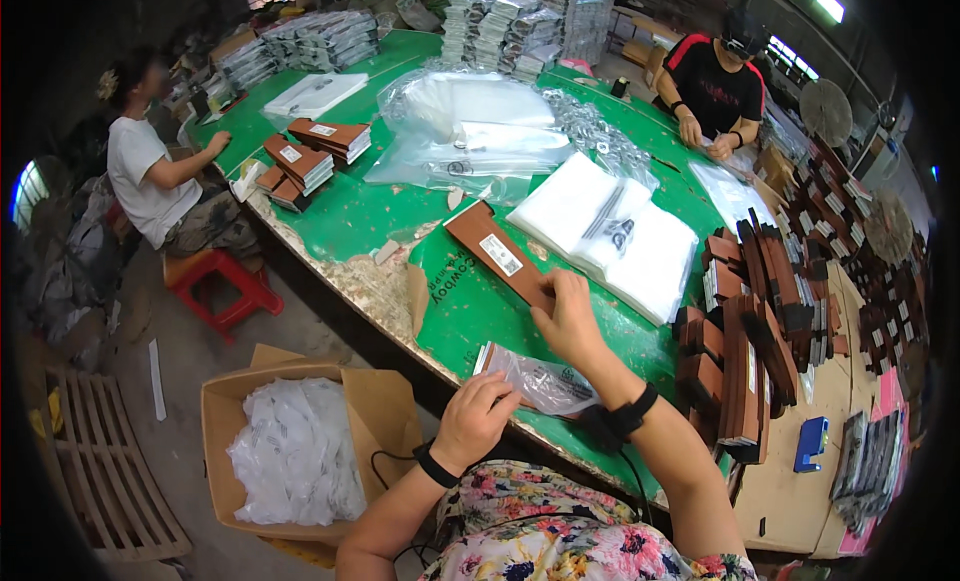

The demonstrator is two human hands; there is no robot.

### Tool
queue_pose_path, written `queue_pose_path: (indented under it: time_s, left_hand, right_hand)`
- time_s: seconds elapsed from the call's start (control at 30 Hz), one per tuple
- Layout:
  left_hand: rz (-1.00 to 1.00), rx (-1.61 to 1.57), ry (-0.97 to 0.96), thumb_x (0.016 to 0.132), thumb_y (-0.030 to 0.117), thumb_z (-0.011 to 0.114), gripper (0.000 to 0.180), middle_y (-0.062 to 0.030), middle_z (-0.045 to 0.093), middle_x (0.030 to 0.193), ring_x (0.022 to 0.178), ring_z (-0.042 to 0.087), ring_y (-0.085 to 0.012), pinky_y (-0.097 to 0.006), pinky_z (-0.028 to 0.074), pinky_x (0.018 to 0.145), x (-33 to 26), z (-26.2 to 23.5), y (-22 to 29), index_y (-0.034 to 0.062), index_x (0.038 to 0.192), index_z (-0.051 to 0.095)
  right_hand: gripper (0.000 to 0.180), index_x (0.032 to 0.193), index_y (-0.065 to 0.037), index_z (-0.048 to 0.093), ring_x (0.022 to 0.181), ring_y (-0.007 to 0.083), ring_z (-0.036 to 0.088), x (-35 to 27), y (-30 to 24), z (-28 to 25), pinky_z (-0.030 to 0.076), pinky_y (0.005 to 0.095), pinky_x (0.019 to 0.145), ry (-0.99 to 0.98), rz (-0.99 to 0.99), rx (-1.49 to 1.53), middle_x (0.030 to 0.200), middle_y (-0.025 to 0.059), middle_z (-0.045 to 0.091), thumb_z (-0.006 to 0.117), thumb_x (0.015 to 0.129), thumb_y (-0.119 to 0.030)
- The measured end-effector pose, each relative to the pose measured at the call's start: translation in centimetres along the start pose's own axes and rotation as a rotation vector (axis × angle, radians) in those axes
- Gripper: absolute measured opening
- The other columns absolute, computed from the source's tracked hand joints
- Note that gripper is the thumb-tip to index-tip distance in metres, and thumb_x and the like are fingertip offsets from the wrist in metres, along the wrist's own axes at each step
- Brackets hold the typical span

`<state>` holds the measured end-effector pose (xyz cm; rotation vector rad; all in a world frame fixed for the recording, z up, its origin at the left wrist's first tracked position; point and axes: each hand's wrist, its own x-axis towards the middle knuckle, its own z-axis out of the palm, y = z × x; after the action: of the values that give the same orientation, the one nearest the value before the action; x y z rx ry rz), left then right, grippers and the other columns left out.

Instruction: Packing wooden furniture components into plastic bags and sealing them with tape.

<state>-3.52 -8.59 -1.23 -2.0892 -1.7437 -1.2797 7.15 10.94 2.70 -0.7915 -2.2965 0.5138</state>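
On the green-topped table lies a long flat brown piece [487,243] with a white label. My right hand [566,316] is closed on its near right end, thumb on one side and fingers on the other. Closer to me, at the table's edge, a clear plastic bag [545,383] lies over another flat item whose pale edge shows at its left end. My left hand [476,415] is closed at the near left edge of this bag, fingertips curled on it. What lies inside the bag is mostly hidden.
Stacks of clear bags [615,236] lie ahead. Brown pieces are piled at right [740,351], near a blue tape dispenser [811,444]. A cardboard box [225,421] of crumpled plastic stands at lower left. One person [150,171] sits left; another [715,101] works far right.
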Motion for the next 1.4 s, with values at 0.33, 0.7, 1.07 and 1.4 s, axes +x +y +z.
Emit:
queue_pose_path:
  time_s: [0.33,0.7,1.07,1.4]
  left_hand:
    - [-0.021,-0.024,0.009,0.081,0.005,0.07,0.016,-0.009,0.061,0.1,0.106,0.063,-0.0314,-0.044,0.053,0.094,-0.2,0.2,0.0,0.0048,0.097,0.07]
    - [-0.024,-0.02,0.044,0.076,0.005,0.075,0.021,-0.0078,0.062,0.099,0.106,0.063,-0.0312,-0.043,0.053,0.093,-0.3,0.7,-0.2,0.0068,0.097,0.071]
    - [-0.007,-0.001,0.057,0.07,0.002,0.081,0.029,-0.0083,0.061,0.103,0.105,0.063,-0.0325,-0.043,0.053,0.089,-0.2,0.6,0.1,0.0059,0.096,0.07]
    - [-0.11,-0.062,0.087,0.073,0.002,0.081,0.059,-0.0151,0.054,0.124,0.115,0.057,-0.0362,-0.043,0.05,0.095,-1.0,1.0,-0.1,0.0055,0.125,0.053]
  right_hand:
    - [0.039,0.106,-0.003,0.056,0.111,0.0376,0.051,-3.6,-0.8,-3.7,0.042,0.0435,0.098,-0.011,-0.038,0.162,0.118,0.0189,0.056,0.074,0.071,0.0]
    - [0.043,0.113,-0.003,0.059,0.112,0.0386,0.053,-7.6,3.1,-5.3,0.044,0.0454,0.099,-0.189,0.121,-0.067,0.117,0.0179,0.058,0.073,0.072,-0.001]
    - [0.045,0.118,-0.004,0.06,0.119,0.0404,0.049,-8.0,2.2,-5.9,0.042,0.0456,0.103,-0.162,0.155,-0.021,0.124,0.019,0.054,0.071,0.074,0.001]
    - [0.023,0.103,-0.004,0.065,0.093,0.0318,0.065,-11.3,-5.3,-12.0,0.052,0.0404,0.081,-0.499,0.063,0.481,0.1,0.0127,0.065,0.072,0.082,-0.008]
